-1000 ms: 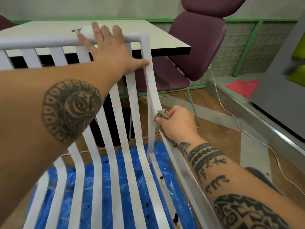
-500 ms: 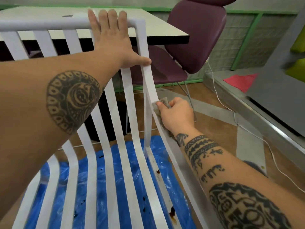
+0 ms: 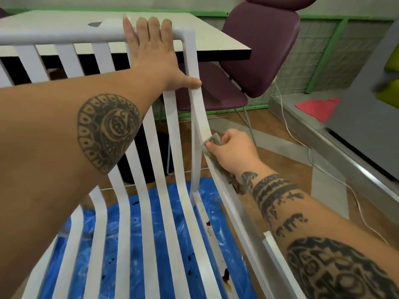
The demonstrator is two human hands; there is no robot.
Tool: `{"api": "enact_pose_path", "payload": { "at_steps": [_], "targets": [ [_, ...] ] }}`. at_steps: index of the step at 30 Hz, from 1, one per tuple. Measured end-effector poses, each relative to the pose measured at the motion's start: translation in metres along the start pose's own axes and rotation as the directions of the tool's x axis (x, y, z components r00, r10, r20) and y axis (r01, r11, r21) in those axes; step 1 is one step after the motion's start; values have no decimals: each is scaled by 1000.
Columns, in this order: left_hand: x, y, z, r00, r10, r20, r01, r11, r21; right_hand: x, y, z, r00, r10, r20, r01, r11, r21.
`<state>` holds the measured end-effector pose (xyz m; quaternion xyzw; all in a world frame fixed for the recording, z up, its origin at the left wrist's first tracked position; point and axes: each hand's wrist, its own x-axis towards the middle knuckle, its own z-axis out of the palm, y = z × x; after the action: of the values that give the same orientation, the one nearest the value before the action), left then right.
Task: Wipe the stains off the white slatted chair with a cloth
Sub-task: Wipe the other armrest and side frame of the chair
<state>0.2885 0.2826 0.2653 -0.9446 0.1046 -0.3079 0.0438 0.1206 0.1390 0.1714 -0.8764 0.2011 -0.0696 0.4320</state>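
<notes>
Two brown stains (image 3: 226,274) remained at 6 o'clock; my right grip (image 3: 233,145), clenching the cloth (image 3: 214,140), had edged up the chair (image 3: 64,36) side rail.

left forearm (image 3: 54,152): round dark ornamental tattoo (image 3: 108,132); right forearm (image 3: 319,214): dark band tattoos (image 3: 274,188), large patterned tattoo (image 3: 336,270) near elbow

We see only scraps of the cloth (image 3: 216,140) inside the right hand (image 3: 236,147), white slatted chair (image 3: 64,36) cut off lower left, yellow-green shapes (image 3: 391,61) far right blurred
</notes>
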Motion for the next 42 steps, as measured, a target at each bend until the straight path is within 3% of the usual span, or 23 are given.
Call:
{"api": "enact_pose_path", "payload": {
  "at_steps": [4, 7, 11, 17, 24, 26, 30, 31, 33, 34, 35, 36, 37, 38, 42],
  "targets": [
    [-1, 2, -4, 1000, -3, 12, 3, 1000, 0, -31, 12, -23, 977, 103, 187, -87, 992, -91],
    [-1, 2, -5, 1000, 0, 22, 1, 1000, -8, -29, 6, -15, 994, 50, 95, -38, 992, -120],
    [-2, 0, -3, 999, 13, 31, -13, 1000, 3, -4, -15, 5, 999, -20, -47, 18, 999, -31],
    [0, 0, -4, 1000, 5, 13, -5, 1000, 4, 4, -16, 9, 993, -72, -93, 71, 997, -14],
    [-1, 1, -9, 999, -4, 39, 4, 1000, -13, -45, 29, -26, 977, 167, 135, -164, 986, -38],
    [-1, 3, -9, 999, 1, 55, 0, 1000, -10, -48, 28, -36, 977, 190, 96, -185, 981, -52],
    [0, 0, -8, 998, 0, 69, 0, 1000, -8, -35, 2, -34, 987, 132, -95, -101, 954, 281],
    [0, 0, -7, 998, 2, 67, -2, 1000, -3, -30, -9, -33, 984, 147, -101, -90, 897, 432],
    [1, 1, -6, 998, 3, 62, -4, 1000, 6, -16, -29, -29, 983, 182, 3, -125, 661, 740],
    [1, 1, -5, 998, 0, 57, -1, 1000, 4, -8, -33, -25, 986, 156, 55, -136, 574, 808],
    [1, 1, -4, 999, -1, 51, 1, 1000, 2, -2, -33, -20, 994, 102, 44, -98, 619, 779],
    [1, 0, -3, 999, -1, 44, 1, 1000, 0, 6, -29, -12, 1000, 27, -5, -18, 772, 636],
    [0, 0, -3, 999, 0, 39, 0, 1000, -3, 12, -23, -4, 997, -58, -49, 73, 905, 420],
    [1, -1, -2, 999, 0, 38, 1, 1000, -6, 17, -16, 4, 987, -132, -94, 150, 962, 228],
    [0, -2, -1, 999, 2, 35, -2, 1000, -8, 28, -7, 20, 894, -371, -249, 338, 926, -166]
  ]
}}
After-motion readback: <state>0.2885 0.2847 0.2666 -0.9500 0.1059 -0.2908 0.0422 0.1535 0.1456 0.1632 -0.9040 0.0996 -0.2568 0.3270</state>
